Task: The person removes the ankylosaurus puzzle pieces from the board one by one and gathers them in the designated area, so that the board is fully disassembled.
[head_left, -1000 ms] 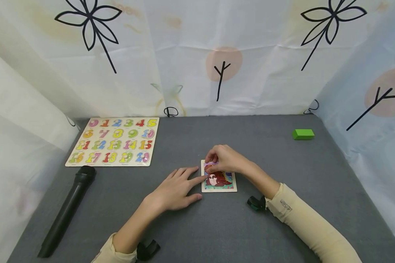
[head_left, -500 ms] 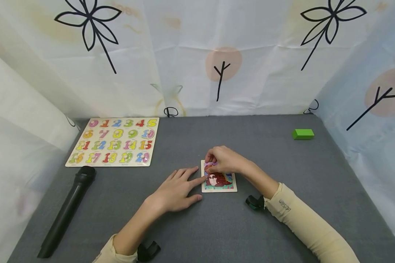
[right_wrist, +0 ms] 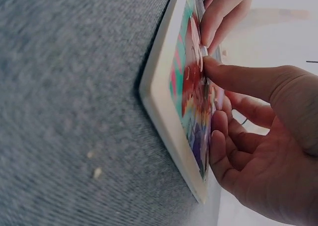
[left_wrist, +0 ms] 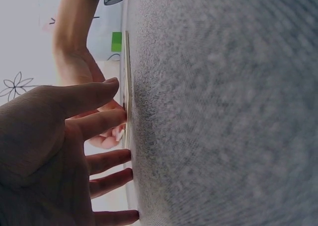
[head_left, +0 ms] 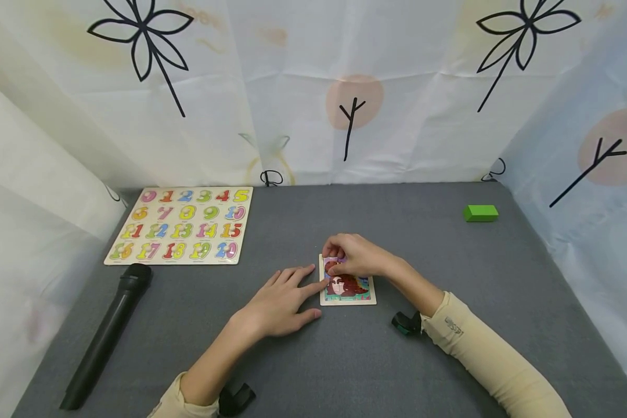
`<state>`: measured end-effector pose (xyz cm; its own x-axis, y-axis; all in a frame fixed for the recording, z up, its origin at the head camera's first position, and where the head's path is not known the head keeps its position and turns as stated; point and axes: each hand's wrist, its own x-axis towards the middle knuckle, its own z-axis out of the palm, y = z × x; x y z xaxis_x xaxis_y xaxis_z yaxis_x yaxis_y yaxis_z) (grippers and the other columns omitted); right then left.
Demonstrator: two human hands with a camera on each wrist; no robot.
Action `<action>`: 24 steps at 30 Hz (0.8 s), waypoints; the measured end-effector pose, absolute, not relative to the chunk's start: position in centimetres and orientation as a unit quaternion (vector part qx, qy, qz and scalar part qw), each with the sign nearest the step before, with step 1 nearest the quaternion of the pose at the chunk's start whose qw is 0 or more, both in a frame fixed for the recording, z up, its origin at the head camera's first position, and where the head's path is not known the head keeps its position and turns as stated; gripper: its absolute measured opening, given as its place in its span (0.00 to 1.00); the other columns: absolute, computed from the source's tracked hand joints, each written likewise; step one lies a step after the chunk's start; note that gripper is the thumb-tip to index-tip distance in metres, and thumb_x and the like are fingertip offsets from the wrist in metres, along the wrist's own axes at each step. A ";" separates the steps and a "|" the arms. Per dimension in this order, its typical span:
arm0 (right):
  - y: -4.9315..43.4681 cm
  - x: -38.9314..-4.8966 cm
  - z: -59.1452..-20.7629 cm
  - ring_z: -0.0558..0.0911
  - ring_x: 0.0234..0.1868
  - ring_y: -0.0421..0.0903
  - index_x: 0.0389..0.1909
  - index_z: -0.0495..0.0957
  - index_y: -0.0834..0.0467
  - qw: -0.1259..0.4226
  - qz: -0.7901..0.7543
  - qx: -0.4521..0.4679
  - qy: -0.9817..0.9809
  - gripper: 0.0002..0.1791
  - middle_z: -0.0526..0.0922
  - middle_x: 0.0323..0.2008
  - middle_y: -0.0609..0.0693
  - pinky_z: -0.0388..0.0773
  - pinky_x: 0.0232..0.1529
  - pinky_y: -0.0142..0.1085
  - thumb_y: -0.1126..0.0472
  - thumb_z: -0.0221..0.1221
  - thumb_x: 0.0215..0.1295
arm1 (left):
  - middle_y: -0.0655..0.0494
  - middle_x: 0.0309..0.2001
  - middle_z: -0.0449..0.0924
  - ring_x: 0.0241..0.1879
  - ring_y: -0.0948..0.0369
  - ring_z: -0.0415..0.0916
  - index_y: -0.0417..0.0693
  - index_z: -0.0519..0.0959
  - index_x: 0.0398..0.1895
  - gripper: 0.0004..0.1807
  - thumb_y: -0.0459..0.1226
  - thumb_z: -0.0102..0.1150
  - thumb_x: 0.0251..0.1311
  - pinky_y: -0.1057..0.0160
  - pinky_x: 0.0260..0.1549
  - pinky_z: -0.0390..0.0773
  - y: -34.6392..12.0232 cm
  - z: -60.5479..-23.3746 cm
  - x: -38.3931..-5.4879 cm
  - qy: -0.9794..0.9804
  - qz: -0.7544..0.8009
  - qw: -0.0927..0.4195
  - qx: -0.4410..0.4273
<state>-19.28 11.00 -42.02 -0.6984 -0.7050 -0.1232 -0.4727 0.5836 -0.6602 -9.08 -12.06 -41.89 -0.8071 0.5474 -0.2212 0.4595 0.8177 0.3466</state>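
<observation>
My left hand (head_left: 282, 303) is spread wide, with its pointing finger on the near-left part of the puzzle (head_left: 349, 290), which lies on the worktop (head_left: 313, 371) just past it and under my right hand (head_left: 364, 255). My right hand pinches a little piece (right_wrist: 218, 98) over the puzzle. The mic (head_left: 107, 337) and number board (head_left: 179, 226) are left of my left hand, and the green block (head_left: 481, 213) is far past my right.

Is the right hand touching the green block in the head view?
No, the right hand is at the small picture board, while the green block lies apart, farther right.
</observation>
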 end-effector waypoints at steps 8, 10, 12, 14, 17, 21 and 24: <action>11.4 -19.7 -42.3 0.84 0.45 0.43 0.52 0.83 0.58 0.179 -0.328 -0.357 0.856 0.13 0.88 0.44 0.52 0.85 0.51 0.41 0.63 0.72 0.70 | 0.47 0.86 0.60 0.83 0.44 0.60 0.67 0.70 0.82 0.33 0.55 0.60 0.78 0.32 0.81 0.61 -12.1 -42.0 -9.1 0.941 0.138 0.158 0.264; 11.6 -19.9 -42.4 0.83 0.44 0.42 0.51 0.83 0.59 0.177 -0.339 -0.361 0.850 0.12 0.88 0.43 0.52 0.85 0.50 0.40 0.63 0.72 0.71 | 0.47 0.86 0.60 0.83 0.44 0.60 0.67 0.69 0.83 0.33 0.55 0.60 0.78 0.32 0.81 0.61 -12.1 -42.0 -9.1 0.942 0.136 0.159 0.264; 11.7 -19.9 -42.5 0.83 0.43 0.41 0.51 0.83 0.60 0.176 -0.350 -0.365 0.844 0.12 0.88 0.43 0.52 0.86 0.50 0.40 0.64 0.71 0.71 | 0.47 0.86 0.60 0.84 0.44 0.60 0.68 0.69 0.83 0.33 0.55 0.60 0.78 0.32 0.81 0.61 -12.1 -42.1 -9.1 0.942 0.136 0.158 0.264; 11.7 -20.0 -42.5 0.84 0.43 0.41 0.51 0.83 0.60 0.177 -0.362 -0.369 0.838 0.11 0.89 0.43 0.53 0.87 0.49 0.39 0.64 0.71 0.72 | 0.47 0.86 0.60 0.83 0.44 0.60 0.67 0.69 0.83 0.33 0.55 0.60 0.78 0.32 0.81 0.61 -12.1 -42.1 -9.1 0.942 0.136 0.157 0.265; 11.8 -20.1 -42.5 0.85 0.43 0.41 0.51 0.84 0.61 0.181 -0.380 -0.365 0.830 0.11 0.89 0.44 0.53 0.87 0.49 0.37 0.65 0.70 0.72 | 0.47 0.86 0.60 0.83 0.44 0.60 0.67 0.69 0.83 0.33 0.55 0.60 0.78 0.32 0.81 0.61 -12.2 -42.1 -9.1 0.941 0.137 0.154 0.267; 12.1 -20.2 -42.6 0.86 0.43 0.42 0.52 0.84 0.60 0.188 -0.408 -0.352 0.821 0.11 0.89 0.46 0.54 0.87 0.50 0.35 0.65 0.70 0.72 | 0.47 0.86 0.60 0.83 0.44 0.61 0.67 0.69 0.83 0.33 0.54 0.60 0.78 0.32 0.81 0.61 -12.2 -42.1 -9.1 0.941 0.138 0.151 0.270; 12.7 -20.3 -42.6 0.86 0.43 0.43 0.52 0.84 0.60 0.187 -0.422 -0.343 0.818 0.11 0.89 0.47 0.55 0.87 0.50 0.35 0.66 0.69 0.73 | 0.47 0.86 0.60 0.83 0.44 0.61 0.67 0.69 0.83 0.33 0.54 0.60 0.78 0.32 0.81 0.61 -12.2 -42.1 -9.1 0.941 0.137 0.151 0.271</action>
